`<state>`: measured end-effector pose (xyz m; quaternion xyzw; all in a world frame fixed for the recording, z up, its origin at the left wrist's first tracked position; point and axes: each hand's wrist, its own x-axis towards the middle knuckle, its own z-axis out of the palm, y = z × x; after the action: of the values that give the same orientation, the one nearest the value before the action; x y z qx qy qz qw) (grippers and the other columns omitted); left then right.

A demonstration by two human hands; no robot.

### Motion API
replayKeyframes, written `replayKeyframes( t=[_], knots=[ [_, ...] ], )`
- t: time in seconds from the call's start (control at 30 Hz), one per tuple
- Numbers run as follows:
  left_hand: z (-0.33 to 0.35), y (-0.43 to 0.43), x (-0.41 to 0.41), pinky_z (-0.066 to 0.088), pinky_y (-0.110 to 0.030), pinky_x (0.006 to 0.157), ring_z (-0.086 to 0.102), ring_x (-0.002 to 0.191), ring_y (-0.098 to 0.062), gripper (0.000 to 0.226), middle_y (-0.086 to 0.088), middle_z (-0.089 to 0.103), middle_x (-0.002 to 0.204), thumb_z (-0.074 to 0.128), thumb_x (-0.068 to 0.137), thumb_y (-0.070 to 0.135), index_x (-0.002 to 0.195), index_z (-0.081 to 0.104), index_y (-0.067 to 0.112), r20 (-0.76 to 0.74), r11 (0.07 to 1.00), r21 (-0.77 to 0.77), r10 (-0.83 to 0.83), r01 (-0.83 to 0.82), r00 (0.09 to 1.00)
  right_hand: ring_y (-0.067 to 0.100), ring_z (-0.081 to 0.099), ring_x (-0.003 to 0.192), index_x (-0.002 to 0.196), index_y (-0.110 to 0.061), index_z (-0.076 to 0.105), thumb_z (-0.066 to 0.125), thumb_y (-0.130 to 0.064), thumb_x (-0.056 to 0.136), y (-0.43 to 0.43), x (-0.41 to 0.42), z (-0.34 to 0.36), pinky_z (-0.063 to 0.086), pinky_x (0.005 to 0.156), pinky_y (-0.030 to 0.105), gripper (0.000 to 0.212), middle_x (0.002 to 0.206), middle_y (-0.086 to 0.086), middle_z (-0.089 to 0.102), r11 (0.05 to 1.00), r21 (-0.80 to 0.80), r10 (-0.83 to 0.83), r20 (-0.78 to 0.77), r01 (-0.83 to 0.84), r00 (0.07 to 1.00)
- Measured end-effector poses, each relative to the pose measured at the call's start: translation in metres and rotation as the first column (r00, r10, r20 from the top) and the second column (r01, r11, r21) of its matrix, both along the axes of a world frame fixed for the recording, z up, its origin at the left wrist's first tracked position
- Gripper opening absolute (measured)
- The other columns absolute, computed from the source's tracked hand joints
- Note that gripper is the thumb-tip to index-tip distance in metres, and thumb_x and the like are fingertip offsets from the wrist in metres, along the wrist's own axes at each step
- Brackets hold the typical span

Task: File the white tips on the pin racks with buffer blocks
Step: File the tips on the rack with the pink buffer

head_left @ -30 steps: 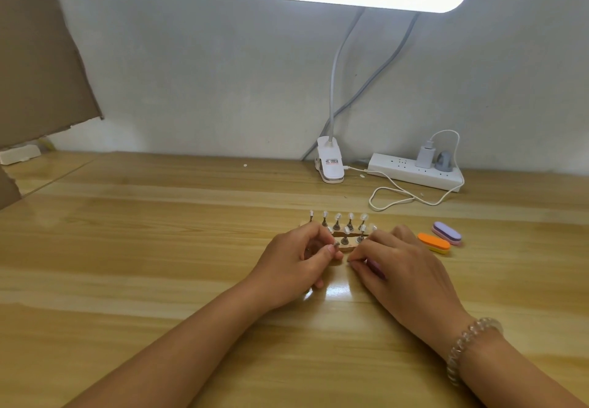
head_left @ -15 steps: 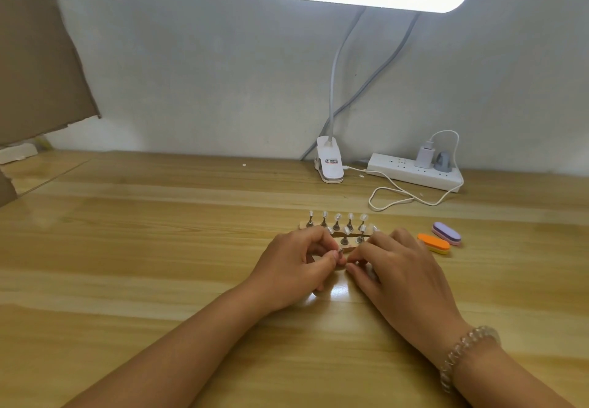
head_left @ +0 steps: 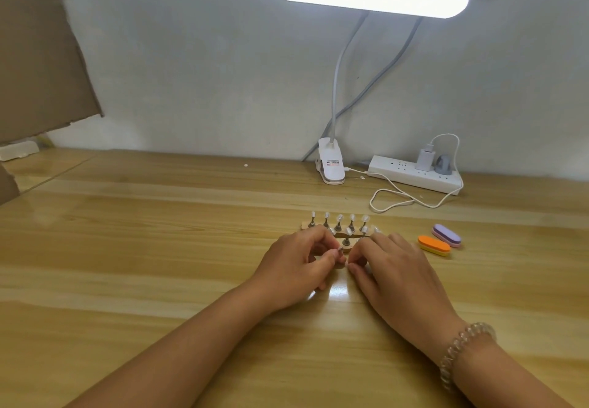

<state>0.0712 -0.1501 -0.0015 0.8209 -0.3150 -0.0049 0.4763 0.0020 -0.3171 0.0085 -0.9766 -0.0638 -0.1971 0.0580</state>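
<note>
Head view: left hand (head_left: 296,267) curled, thumb and forefinger pinching small pin (head_left: 339,250) just in front of pin racks (head_left: 305,225). Right hand (head_left: 398,274) curled, fingertips close to left's; cannot tell whether it holds anything. Far rack shows 5 white tips (head_left: 339,217). Orange buffer block (head_left: 434,244) and purple buffer block (head_left: 447,235) lie side by side on table (head_left: 159,248), right of hands.
</note>
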Motion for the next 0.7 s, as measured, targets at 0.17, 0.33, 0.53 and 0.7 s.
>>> replayKeyframes(
  t=[0.17, 0.33, 0.53, 0.7],
  knots=[
    [-0.0005, 0.0014, 0.0017, 0.052, -0.027, 0.067, 0.065, 0.054, -0.005, 0.019, 0.01, 0.071, 0.094, 0.059, 0.097, 0.019, 0.086, 0.06, 0.034, 0.009, 1.0, 0.011, -0.012, 0.012, 1.0, 0.01, 0.044, 0.095, 0.1, -0.033, 0.049, 0.041, -0.036, 0.099, -0.0002, -0.0006, -0.0008, 0.032, 0.081, 0.027, 0.008, 0.1, -0.016, 0.051, 0.999, -0.034, 0.035, 0.003, -0.035, 0.999],
    [-0.0014, 0.0016, 0.0024, 0.05, -0.026, 0.066, 0.065, 0.054, -0.006, 0.015, 0.012, 0.071, 0.092, 0.06, 0.097, 0.018, 0.089, 0.063, 0.032, -0.003, 0.999, 0.005, -0.04, 0.04, 0.999, 0.015, 0.048, 0.077, 0.089, -0.024, 0.056, 0.063, -0.02, 0.091, -0.0023, -0.0028, -0.0007, 0.042, 0.071, 0.035, 0.009, 0.084, -0.011, 0.055, 0.987, 0.135, 0.062, 0.14, -0.081, 0.988],
    [-0.0012, 0.0017, 0.0023, 0.053, -0.03, 0.067, 0.067, 0.057, -0.012, 0.012, 0.009, 0.073, 0.093, 0.063, 0.096, 0.021, 0.092, 0.066, 0.032, -0.043, 0.996, -0.03, -0.079, 0.078, 0.996, 0.005, 0.045, 0.078, 0.093, -0.024, 0.059, 0.065, -0.019, 0.092, -0.0014, 0.0008, -0.0061, 0.039, 0.072, 0.03, 0.008, 0.084, -0.017, 0.056, 0.928, 0.315, 0.142, 0.19, -0.197, 0.971],
    [-0.0009, 0.0019, 0.0019, 0.055, -0.03, 0.063, 0.065, 0.055, -0.01, 0.008, 0.004, 0.075, 0.095, 0.063, 0.096, 0.017, 0.094, 0.067, 0.024, -0.071, 0.991, -0.066, -0.123, 0.118, 0.99, 0.004, 0.049, 0.083, 0.093, -0.025, 0.062, 0.062, -0.025, 0.09, -0.0031, 0.0023, -0.0067, 0.04, 0.073, 0.026, 0.003, 0.085, -0.018, 0.058, 0.901, 0.374, 0.152, 0.198, -0.217, 0.968]
  ],
)
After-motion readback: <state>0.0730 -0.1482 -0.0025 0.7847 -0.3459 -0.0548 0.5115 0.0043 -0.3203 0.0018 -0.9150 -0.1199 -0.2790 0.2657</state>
